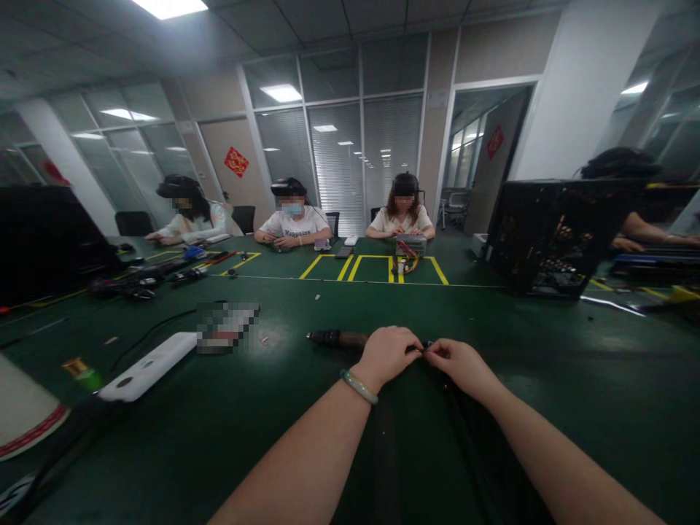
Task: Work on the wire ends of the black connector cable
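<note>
On the green table, my left hand (389,354) lies over the right end of a dark cylindrical tool (342,340) whose narrow tip points left. Its thumb and index finger are pinched together at a small dark part. My right hand (458,364) meets it fingertip to fingertip, also pinching, with a small dark piece (428,343) between the two hands. The piece is too small to name. A dark cable (462,415) runs down from beneath my right hand toward the table's near edge. A pale green bangle (359,387) circles my left wrist.
A white power strip (156,368) and a green-and-gold item (83,373) lie left. A black computer case (539,237) stands at the right. Across the green table (262,452), several people sit; one has a metal box (410,243) with coloured wires. Cables and parts lie at the back left.
</note>
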`<state>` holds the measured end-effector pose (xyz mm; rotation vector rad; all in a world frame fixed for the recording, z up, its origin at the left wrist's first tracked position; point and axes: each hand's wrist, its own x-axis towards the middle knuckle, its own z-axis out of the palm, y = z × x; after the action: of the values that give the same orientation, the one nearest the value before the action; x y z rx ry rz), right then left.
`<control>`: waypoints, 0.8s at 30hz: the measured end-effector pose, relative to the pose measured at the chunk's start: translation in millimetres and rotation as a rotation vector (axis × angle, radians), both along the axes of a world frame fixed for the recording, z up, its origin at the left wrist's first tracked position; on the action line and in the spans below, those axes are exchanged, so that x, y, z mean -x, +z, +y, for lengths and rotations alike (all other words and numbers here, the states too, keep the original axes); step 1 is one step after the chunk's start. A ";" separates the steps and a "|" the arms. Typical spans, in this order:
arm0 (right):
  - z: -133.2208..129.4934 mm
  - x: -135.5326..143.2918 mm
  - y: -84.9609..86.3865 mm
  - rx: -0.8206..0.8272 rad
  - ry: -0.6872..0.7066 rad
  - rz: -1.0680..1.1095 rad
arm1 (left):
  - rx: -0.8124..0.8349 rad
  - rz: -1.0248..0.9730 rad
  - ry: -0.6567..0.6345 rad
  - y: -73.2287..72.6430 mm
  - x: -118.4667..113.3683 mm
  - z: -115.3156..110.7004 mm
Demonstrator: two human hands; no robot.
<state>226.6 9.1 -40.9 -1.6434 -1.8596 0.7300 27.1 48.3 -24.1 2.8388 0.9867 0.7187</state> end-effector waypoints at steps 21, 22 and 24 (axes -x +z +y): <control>-3.0 1.9 2.6 -0.009 -0.002 -0.009 | -0.001 0.046 0.037 7.8 0.7 -6.9; -2.9 1.4 2.2 -0.016 0.003 -0.013 | -0.002 0.038 0.033 7.7 0.8 -6.9; -2.7 0.6 1.5 -0.033 0.012 -0.020 | -0.006 0.027 0.016 7.6 0.9 -6.6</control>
<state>225.9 6.4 -39.4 -1.6254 -1.8867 0.6866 26.2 41.7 -16.5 2.8563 1.0138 0.6874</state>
